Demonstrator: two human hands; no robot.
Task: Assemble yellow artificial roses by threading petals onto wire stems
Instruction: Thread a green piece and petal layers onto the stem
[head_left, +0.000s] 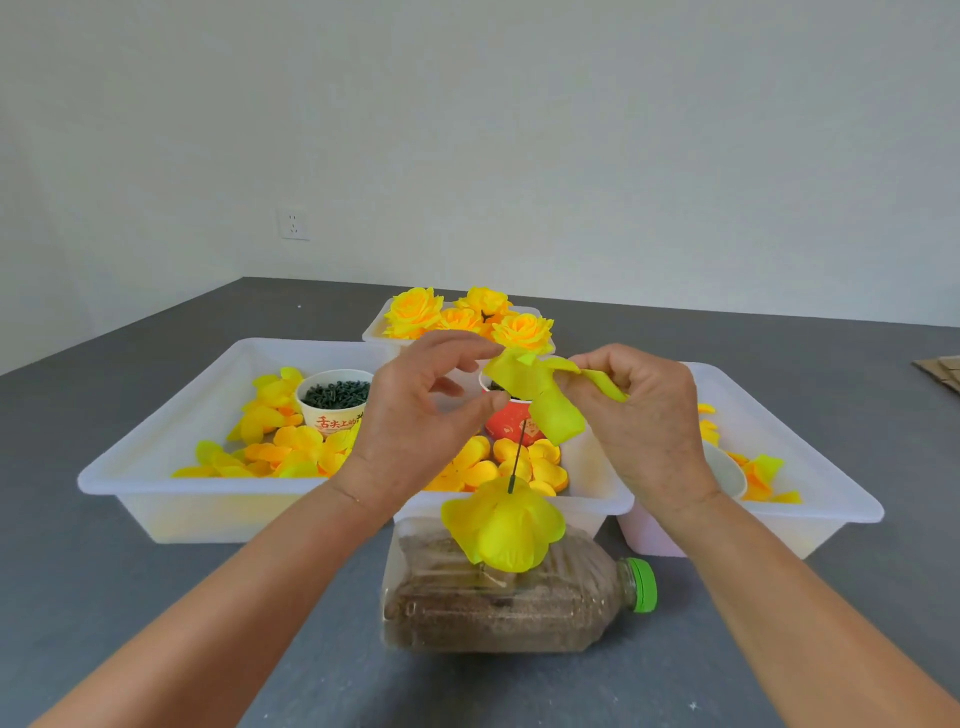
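Note:
A thin dark wire stem (517, 460) stands up from a sand-filled plastic bottle (498, 608) lying on its side, with a yellow petal layer (504, 525) sitting low on it. Above the stem's tip, my left hand (421, 415) and my right hand (639, 415) hold a yellow-green petal piece (545, 400) between them; the left pinches its left edge with thumb and forefinger, the right grips its right side. Loose yellow and orange petals (291, 447) lie in the white tray (156, 467) behind. Finished yellow roses (467, 317) fill a small bin at the back.
A paper cup of dark green parts (335, 395) and a red cup (511, 421) stand in the left tray. A second white tray (810, 467) with petals and a white cup sits on the right. Cardboard (943, 371) lies at the far right of the grey table.

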